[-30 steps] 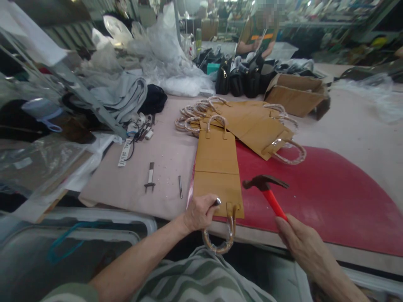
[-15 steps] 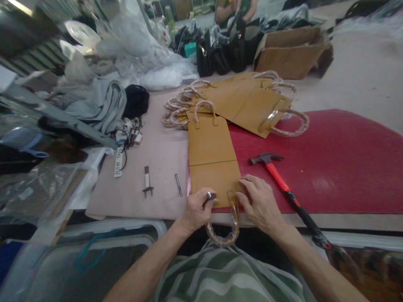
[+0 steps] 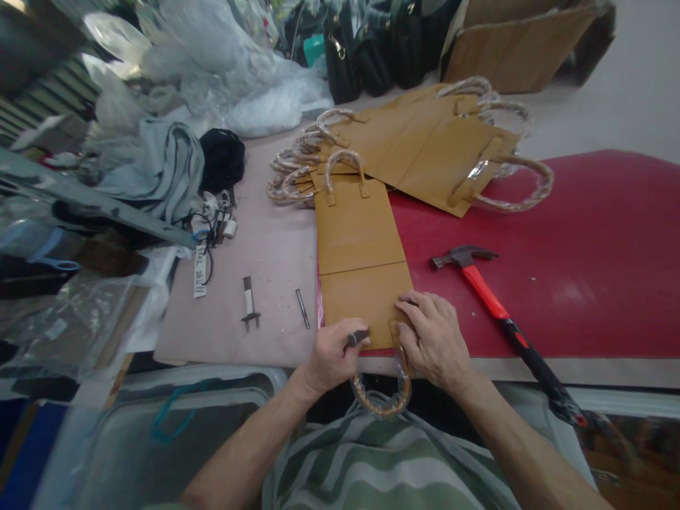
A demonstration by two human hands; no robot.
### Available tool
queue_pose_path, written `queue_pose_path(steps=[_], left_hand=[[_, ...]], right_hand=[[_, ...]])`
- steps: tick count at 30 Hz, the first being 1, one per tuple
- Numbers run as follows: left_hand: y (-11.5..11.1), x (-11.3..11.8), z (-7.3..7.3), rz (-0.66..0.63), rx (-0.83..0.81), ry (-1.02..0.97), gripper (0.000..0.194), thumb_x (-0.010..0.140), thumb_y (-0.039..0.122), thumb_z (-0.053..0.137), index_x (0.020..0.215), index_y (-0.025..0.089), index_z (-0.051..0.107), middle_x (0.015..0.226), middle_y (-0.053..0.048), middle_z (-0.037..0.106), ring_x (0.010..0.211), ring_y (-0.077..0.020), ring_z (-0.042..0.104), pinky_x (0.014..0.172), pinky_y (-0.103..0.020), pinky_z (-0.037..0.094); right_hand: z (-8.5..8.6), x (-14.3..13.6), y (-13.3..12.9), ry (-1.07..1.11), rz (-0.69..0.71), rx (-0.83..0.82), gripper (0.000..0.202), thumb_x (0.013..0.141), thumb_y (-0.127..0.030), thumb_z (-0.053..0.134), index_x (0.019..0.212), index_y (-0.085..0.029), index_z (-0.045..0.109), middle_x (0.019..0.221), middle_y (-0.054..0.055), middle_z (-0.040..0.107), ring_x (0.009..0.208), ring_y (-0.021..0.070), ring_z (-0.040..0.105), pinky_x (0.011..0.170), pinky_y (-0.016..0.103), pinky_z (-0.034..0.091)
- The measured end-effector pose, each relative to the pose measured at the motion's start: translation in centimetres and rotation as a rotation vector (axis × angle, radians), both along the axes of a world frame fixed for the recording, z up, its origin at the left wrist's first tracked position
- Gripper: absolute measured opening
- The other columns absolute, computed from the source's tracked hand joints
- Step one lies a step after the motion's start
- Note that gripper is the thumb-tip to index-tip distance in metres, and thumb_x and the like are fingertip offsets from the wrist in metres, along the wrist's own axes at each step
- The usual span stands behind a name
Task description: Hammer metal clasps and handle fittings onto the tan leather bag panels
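My left hand (image 3: pixel 336 354) is closed round a short dark metal punch (image 3: pixel 358 338), whose top end pokes out by the thumb. It rests on the lower left part of a tan leather bag panel (image 3: pixel 361 234). At the panel's right edge, my right hand (image 3: pixel 435 340) has its fingers bent onto the leather, with the thumb by the base of a handle. That plastic-wrapped handle (image 3: pixel 381 406) hangs over the table edge between both hands. The punch's lower tip is hidden. A claw hammer (image 3: pixel 483 290) lies right of the panel.
A two-pronged tool (image 3: pixel 248 304) and a thin metal rod (image 3: pixel 302 309) lie to the left. Several more tan panels (image 3: pixel 419 149) with wrapped handles are stacked behind. Dark bags (image 3: pixel 372 64), a cardboard box (image 3: pixel 510 53) and plastic wrapping (image 3: pixel 212 78) stand farther back.
The view has tipped down and shifted slightly. The punch top leans a little differently in my left hand. My right hand has drawn slightly closer to the handle's base.
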State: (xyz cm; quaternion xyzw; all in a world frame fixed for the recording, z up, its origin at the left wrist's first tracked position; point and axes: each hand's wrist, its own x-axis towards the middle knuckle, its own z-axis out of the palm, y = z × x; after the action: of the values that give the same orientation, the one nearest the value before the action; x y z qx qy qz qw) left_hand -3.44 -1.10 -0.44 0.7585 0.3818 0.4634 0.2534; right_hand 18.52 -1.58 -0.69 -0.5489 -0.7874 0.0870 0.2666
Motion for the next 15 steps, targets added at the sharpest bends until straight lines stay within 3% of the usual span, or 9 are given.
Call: queue_pose_path(steps=[5,10,15], left_hand=[[-0.04,0.14,0.27,0.099,-0.120,-0.032,0.011,0.089,0.010,0.062,0.094,0.016,0.070,0.089,-0.006,0.077,0.083,-0.0156,0.075,0.078,-0.024,0.062],[0.03,0.15,0.52,0.095,-0.137,-0.053,0.010,0.088,0.012,0.064,0.093,0.016,0.071,0.088,-0.005,0.078,0.083,-0.0161,0.076,0.079,-0.025,0.062],[0.01,0.09,0.60,0.088,-0.257,-0.096,0.010,0.089,0.014,0.063,0.094,0.016,0.071,0.088,-0.006,0.078,0.082,-0.0163,0.076,0.077,-0.024,0.063]], right_hand=[[0.14,-0.08,0.12,-0.001,-0.002,0.003,0.023,0.094,-0.021,0.054,0.115,-0.017,0.062,0.125,0.013,0.061,0.118,0.0319,0.052,0.105,0.050,0.039],[0.31,-0.11,0.04,-0.003,-0.007,0.005,0.022,0.094,-0.021,0.055,0.114,-0.016,0.062,0.124,0.014,0.062,0.116,0.0323,0.052,0.104,0.050,0.040],[0.27,-0.19,0.10,0.000,-0.004,0.009,0.023,0.093,-0.020,0.055,0.114,-0.016,0.063,0.123,0.013,0.062,0.115,0.0321,0.052,0.102,0.049,0.040]])
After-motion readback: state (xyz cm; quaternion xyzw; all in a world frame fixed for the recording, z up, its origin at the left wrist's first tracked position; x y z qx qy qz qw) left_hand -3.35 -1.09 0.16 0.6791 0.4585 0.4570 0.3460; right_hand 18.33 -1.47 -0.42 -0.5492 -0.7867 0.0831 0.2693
